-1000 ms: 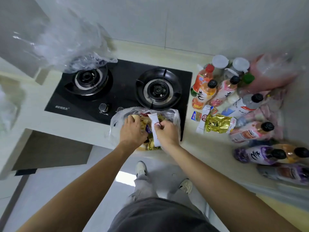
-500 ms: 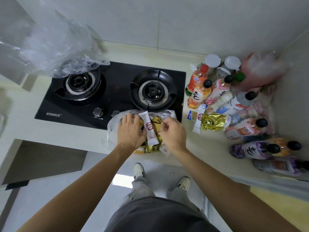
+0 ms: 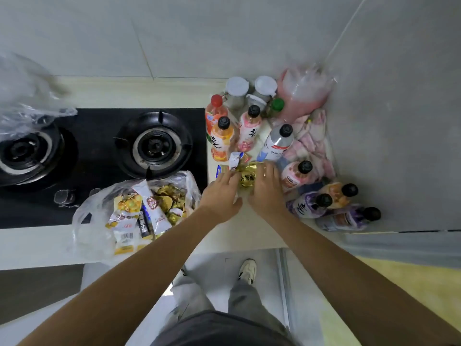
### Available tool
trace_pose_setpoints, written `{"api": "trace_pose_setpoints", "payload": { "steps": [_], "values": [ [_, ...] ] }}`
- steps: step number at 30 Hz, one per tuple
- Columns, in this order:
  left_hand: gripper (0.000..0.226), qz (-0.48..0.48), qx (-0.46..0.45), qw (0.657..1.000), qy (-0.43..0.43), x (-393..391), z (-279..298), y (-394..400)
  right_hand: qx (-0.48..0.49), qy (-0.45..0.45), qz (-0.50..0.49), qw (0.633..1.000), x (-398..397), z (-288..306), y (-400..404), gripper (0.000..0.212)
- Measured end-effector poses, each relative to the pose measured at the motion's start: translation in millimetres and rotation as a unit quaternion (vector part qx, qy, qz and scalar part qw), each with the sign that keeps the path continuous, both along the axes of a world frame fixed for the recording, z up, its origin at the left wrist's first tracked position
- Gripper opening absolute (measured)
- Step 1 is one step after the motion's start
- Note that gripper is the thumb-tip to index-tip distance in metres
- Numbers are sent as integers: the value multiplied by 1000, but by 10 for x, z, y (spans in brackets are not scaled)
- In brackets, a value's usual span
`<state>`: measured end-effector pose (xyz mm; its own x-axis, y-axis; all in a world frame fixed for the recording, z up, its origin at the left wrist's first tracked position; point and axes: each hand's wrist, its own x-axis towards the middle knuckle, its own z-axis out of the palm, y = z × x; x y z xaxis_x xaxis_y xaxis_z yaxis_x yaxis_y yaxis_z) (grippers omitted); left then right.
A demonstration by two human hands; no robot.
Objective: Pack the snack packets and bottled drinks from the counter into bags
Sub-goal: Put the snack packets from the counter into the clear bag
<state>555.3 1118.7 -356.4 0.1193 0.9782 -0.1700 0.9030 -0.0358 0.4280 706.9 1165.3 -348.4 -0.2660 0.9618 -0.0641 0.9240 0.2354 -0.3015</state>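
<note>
A clear plastic bag (image 3: pixel 86 221) lies open at the counter's front edge, holding several snack packets, among them a white stick packet (image 3: pixel 152 203). To its right a gold packet (image 3: pixel 247 178), a white packet (image 3: pixel 234 159) and a small blue one (image 3: pixel 218 171) lie loose on the counter. My left hand (image 3: pixel 220 196) and right hand (image 3: pixel 268 191) reach onto the gold packet from either side, fingers extended and touching it. Several bottled drinks stand behind, such as an orange one (image 3: pixel 222 138), and several lie to the right, such as a purple one (image 3: pixel 308 206).
A black two-burner hob (image 3: pixel 99 136) fills the left of the counter, with a crumpled clear bag (image 3: pixel 25 96) over its left burner. Two white-lidded jars (image 3: pixel 237 88), a pink bag (image 3: pixel 304 93) and a pink cloth (image 3: pixel 314 141) crowd the back right corner against the wall.
Both hands left the snack bag and moved right to the loose packets beside the bottles. The white stick packet stays in the bag. The view shifted right.
</note>
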Motion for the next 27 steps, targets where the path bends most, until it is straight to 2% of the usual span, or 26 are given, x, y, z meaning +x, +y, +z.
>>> {"api": "trace_pose_setpoints", "payload": {
  "steps": [4,6,9,13,18,22,27],
  "values": [
    [89,-25,-49,998,-8,258,-155,383,-79,-18,19,997,38,-120,166,67],
    [93,-42,-68,997,3,292,-251,482,-107,-5,7,994,37,-155,168,76],
    [84,-56,-71,996,24,262,-377,475,-131,9,8,991,103,-198,120,74],
    [68,-72,-37,996,40,122,-397,319,-136,-24,21,990,132,-198,57,60],
    [68,-98,-37,990,93,-63,-433,102,-97,-49,70,992,48,-247,129,57],
    [62,-134,-37,983,118,-100,-359,60,-117,-80,116,983,-1,-402,193,52],
    [56,-160,-16,979,126,-146,-382,-30,-95,-119,125,980,117,-482,10,50]
  ]
}}
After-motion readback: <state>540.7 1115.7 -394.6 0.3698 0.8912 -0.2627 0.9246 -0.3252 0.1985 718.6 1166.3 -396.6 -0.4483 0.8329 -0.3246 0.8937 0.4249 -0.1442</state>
